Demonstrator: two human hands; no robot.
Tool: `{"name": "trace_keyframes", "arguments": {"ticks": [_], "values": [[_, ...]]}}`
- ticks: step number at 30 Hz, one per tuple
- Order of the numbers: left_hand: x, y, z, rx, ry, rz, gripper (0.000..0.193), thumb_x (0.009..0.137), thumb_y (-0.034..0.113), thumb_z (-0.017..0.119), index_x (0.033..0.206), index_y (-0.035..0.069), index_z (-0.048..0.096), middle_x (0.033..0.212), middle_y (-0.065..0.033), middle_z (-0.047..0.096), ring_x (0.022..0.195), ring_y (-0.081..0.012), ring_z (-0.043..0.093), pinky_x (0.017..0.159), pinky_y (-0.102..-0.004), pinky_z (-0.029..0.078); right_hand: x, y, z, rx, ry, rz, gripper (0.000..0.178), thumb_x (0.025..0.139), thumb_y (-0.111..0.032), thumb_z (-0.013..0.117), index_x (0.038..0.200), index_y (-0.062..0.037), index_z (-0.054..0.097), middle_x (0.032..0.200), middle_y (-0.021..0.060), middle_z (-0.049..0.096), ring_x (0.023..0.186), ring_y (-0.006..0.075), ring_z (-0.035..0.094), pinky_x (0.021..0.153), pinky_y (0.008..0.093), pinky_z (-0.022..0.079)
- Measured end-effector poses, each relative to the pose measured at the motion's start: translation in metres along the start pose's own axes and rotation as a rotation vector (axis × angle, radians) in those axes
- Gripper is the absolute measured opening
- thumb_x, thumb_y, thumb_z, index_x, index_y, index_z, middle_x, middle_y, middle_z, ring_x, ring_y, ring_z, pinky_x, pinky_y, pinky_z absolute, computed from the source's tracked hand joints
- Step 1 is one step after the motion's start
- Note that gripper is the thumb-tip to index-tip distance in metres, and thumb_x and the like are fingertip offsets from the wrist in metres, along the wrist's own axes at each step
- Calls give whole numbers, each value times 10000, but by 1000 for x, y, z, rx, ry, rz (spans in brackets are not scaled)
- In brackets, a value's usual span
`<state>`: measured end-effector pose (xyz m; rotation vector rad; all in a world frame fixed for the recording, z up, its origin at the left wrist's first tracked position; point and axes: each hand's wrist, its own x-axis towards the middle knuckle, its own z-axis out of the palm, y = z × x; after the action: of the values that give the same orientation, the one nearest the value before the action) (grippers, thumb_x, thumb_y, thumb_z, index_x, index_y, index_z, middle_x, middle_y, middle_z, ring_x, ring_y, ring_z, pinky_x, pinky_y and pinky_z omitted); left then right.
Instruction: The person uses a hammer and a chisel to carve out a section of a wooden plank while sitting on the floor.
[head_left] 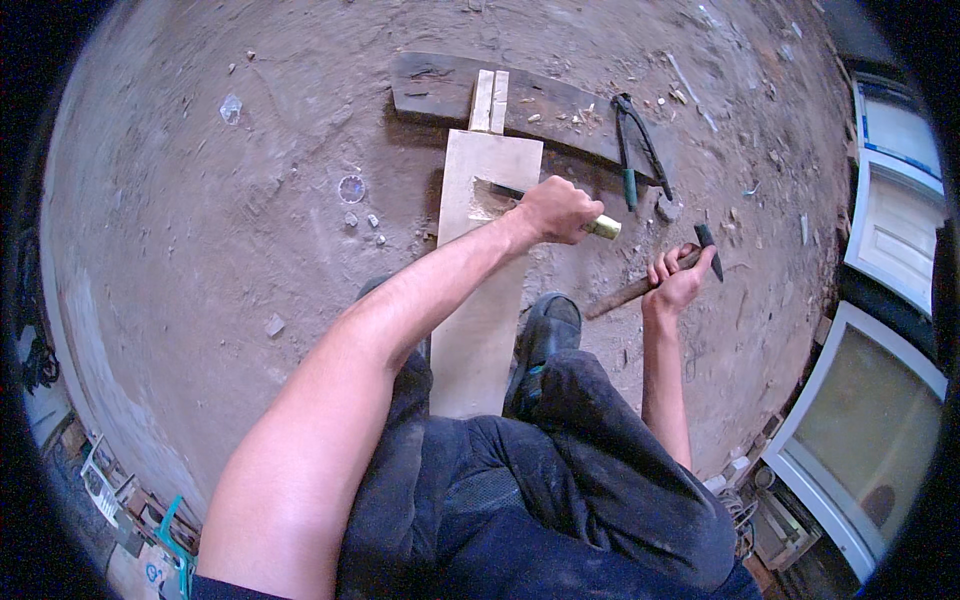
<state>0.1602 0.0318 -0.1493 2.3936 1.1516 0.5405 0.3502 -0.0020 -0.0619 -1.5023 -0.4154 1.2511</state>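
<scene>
A pale wooden board (478,310) runs away from me between my legs, with a shallow, rough-cut recess (485,208) near its far end. My left hand (558,210) is closed around a chisel (607,227); its dark blade slants left into the recess and its yellowish handle end sticks out to the right. Off to the right of the board, my right hand (680,282) grips a hammer (622,296) by its wooden handle, close under the dark metal head. The hammer is held apart from the chisel.
Beyond the board, a dark weathered plank (570,105) lies crosswise, with a narrow pale wood strip (489,100) over it. Pincers with a green grip (629,185) rest against the plank's right end. Wood chips and stones litter the dirt floor. White-framed panels (850,430) stand at right.
</scene>
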Motion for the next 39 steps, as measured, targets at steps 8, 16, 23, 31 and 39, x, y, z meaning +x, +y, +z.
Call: {"name": "trace_keyframes", "arguments": {"ticks": [8,16,23,31,39], "values": [[-4,-5,1,32,-34,-8,181,691,274,662,759,123,588,687,-94,664,638,-293,675,547,-430,533,10,-13,-11,-181,-103,105,474,929,-590,426,747,-152,424,511,-78,285,372,55,242,334,231,173],[-2,-2,-4,31,-84,-63,207,676,257,684,809,127,595,697,-87,664,657,-284,677,562,-424,539,-6,3,-6,-415,-339,483,465,947,-575,398,781,-141,418,499,-69,262,370,63,223,342,231,186],[-1,-2,-3,23,-38,-71,206,679,279,682,790,124,602,684,-94,663,645,-288,677,562,-427,539,-5,-5,4,116,137,-68,474,960,-593,335,773,-161,396,539,-65,281,421,66,272,379,236,230],[2,-6,3,43,-14,-98,181,689,273,662,764,119,604,665,-99,658,607,-295,668,530,-436,530,-14,16,-1,-562,-371,292,476,947,-566,415,745,-135,418,511,-61,324,358,67,265,340,246,209],[-2,-3,-6,49,-27,-102,218,685,312,677,775,127,607,667,-99,658,614,-294,669,530,-435,531,-15,17,8,-212,-184,215,468,956,-563,392,772,-132,409,515,-54,285,364,64,236,333,234,203]]}}
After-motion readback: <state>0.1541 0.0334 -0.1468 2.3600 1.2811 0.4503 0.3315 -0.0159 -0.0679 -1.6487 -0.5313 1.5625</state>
